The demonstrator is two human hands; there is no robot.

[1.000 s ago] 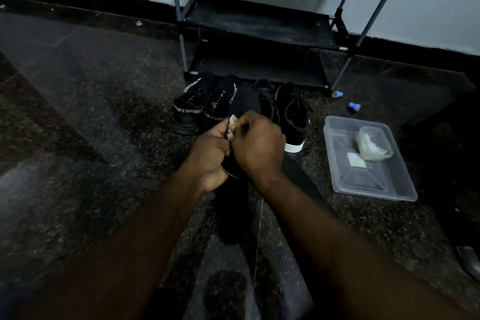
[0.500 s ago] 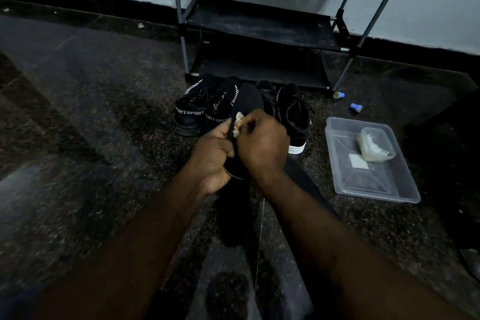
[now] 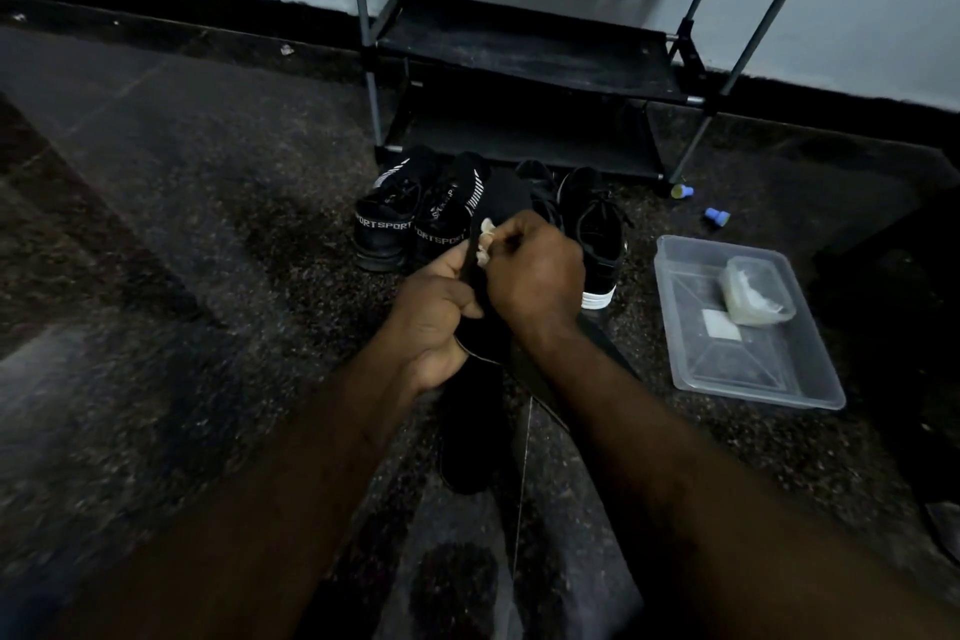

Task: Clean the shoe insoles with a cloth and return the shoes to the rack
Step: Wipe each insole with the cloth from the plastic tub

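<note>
My left hand (image 3: 434, 314) grips a black insole (image 3: 501, 198) near its lower part and holds it upright over the floor. My right hand (image 3: 535, 273) pinches a small pale cloth (image 3: 485, 242) and presses it against the insole's face. Another black insole (image 3: 470, 431) lies on the floor below my hands. Two black "SPORT" shoes (image 3: 384, 224) stand to the left behind the insole. A black sneaker with a white sole (image 3: 597, 244) stands to the right. The black shoe rack (image 3: 524, 52) stands against the wall behind them.
A clear plastic tray (image 3: 753, 369) lies on the floor at the right, with a small clear container (image 3: 756, 296) in it. Two small blue caps (image 3: 717, 216) lie near the rack's right leg. The floor is dark speckled stone.
My right hand has moved the cloth slightly up along the insole and back, a small rubbing motion. My left hand keeps its hold. The shoes and tray have not moved.
</note>
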